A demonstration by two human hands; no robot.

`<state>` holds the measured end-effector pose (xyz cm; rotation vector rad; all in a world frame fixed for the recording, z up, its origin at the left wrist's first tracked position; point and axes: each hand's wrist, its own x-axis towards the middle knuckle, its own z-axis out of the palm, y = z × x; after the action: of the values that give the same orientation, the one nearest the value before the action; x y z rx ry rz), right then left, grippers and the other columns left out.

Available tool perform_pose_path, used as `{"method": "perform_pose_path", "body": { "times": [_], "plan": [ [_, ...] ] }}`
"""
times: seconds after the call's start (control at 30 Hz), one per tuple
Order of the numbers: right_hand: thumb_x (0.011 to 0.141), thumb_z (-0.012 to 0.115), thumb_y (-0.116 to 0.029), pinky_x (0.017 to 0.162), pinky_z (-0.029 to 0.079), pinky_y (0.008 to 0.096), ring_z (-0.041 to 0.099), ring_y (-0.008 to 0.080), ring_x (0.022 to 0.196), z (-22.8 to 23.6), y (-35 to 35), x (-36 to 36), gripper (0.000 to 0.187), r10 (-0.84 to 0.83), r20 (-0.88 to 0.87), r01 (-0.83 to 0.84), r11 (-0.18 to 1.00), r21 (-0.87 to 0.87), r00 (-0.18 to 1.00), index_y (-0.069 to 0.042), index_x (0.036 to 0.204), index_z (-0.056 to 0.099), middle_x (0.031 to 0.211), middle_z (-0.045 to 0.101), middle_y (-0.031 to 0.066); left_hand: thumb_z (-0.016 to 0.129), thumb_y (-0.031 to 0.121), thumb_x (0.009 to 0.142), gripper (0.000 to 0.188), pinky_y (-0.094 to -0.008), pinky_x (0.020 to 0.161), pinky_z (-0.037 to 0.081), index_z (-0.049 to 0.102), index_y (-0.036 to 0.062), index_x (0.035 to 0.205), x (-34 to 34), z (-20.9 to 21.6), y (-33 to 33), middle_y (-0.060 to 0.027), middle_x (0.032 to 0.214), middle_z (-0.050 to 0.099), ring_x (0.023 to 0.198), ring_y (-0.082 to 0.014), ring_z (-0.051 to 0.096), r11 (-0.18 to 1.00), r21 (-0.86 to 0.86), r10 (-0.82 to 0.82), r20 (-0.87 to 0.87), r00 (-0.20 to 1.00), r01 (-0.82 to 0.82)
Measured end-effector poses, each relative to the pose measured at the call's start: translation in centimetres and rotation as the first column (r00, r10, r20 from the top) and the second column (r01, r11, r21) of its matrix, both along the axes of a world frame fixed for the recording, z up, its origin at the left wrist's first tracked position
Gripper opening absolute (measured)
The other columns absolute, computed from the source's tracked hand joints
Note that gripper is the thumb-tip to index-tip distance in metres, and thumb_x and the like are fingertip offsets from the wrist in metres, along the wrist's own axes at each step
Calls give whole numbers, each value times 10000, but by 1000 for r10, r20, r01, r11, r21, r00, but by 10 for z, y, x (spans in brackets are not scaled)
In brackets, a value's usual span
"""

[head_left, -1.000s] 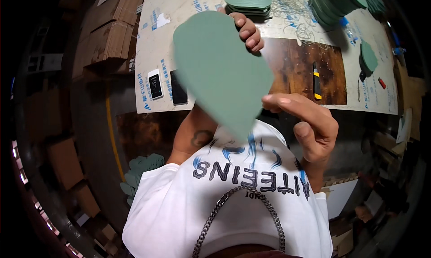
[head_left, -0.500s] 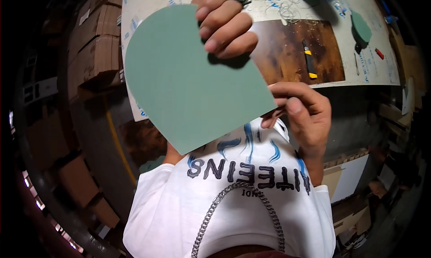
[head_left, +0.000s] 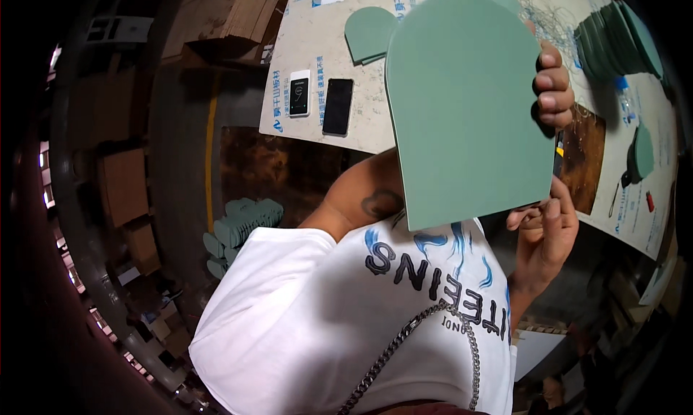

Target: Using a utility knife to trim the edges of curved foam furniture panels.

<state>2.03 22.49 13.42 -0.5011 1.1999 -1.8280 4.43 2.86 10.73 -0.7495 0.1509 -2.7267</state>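
Note:
A flat sage-green panel [head_left: 469, 111] with a rounded top and straight bottom is held up in front of me, its broad face showing. My left forearm passes behind it, and the fingers of my left hand [head_left: 554, 86] wrap around its right edge; the palm and thumb are hidden. At the lower right corner, my right hand [head_left: 546, 231] has its fingers closed against the panel's edge. Partly behind the panel, a smaller green piece [head_left: 372, 32] lies on the worktable [head_left: 375, 111].
A white-framed device [head_left: 299, 93] and a black phone [head_left: 338, 107] lie on the table's left. To the right are stacked green pieces [head_left: 613, 43], tangled string [head_left: 545, 14], a dark wooden board [head_left: 583, 162] and a small red object [head_left: 650, 201]. More green pieces [head_left: 242, 223] sit low on the left.
The panel has moved right and turned more upright, with both hands still at it. My view has shifted left, so the phones and the green pieces at lower left now show.

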Motion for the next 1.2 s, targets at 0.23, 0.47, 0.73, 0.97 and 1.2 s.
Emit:
{"method": "perform_pose_path", "body": {
  "times": [0.23, 0.47, 0.73, 0.97, 1.2],
  "plan": [
    [986, 650, -326, 603, 560, 280, 682, 208, 654, -10, -11, 1, 463, 211, 59, -210, 977, -20, 976, 110, 1124, 576, 833, 674, 168, 337, 240, 1099, 351, -279, 750, 513, 559, -32, 1101, 24, 12, -3, -60, 914, 633, 819, -149, 621, 993, -115, 25, 31, 999, -22],
    [997, 626, -301, 553, 519, 248, 630, 167, 585, -10, -6, 6, 460, 118, 9, -118, 992, -46, 993, 114, 1174, 537, 813, 652, 124, 350, 240, 1068, 369, -268, 740, 499, 532, -62, 1176, 82, 45, -14, -78, 933, 642, 816, -138, 614, 801, -503, 542, 383, 748, -323],
    [1005, 609, -293, 531, 516, 250, 623, 166, 531, -18, 2, -2, 455, 111, 13, -109, 985, -131, 994, 118, 1184, 532, 831, 679, 149, 365, 240, 1034, 429, -254, 728, 484, 502, -96, 1262, 127, 73, -1, -98, 955, 653, 812, -125, 605, 553, -801, 802, 437, 408, -229],
    [970, 665, -328, 537, 568, 296, 687, 221, 586, -17, 7, -1, 559, 129, 25, -124, 982, -144, 991, 174, 1175, 532, 827, 681, 199, 379, 241, 1003, 505, -243, 718, 470, 475, -126, 1337, 141, 81, 3, -116, 975, 662, 809, -114, 598, 514, -841, 819, 425, 385, -167],
    [989, 627, -268, 490, 532, 248, 637, 162, 520, -11, 6, 2, 466, 118, -23, -120, 978, -170, 993, 149, 1171, 527, 778, 672, 158, 390, 241, 978, 581, -233, 709, 458, 452, -152, 1402, 143, 84, 2, -132, 991, 670, 807, -105, 592, 512, -847, 816, 427, 390, -145]
  ]
}}
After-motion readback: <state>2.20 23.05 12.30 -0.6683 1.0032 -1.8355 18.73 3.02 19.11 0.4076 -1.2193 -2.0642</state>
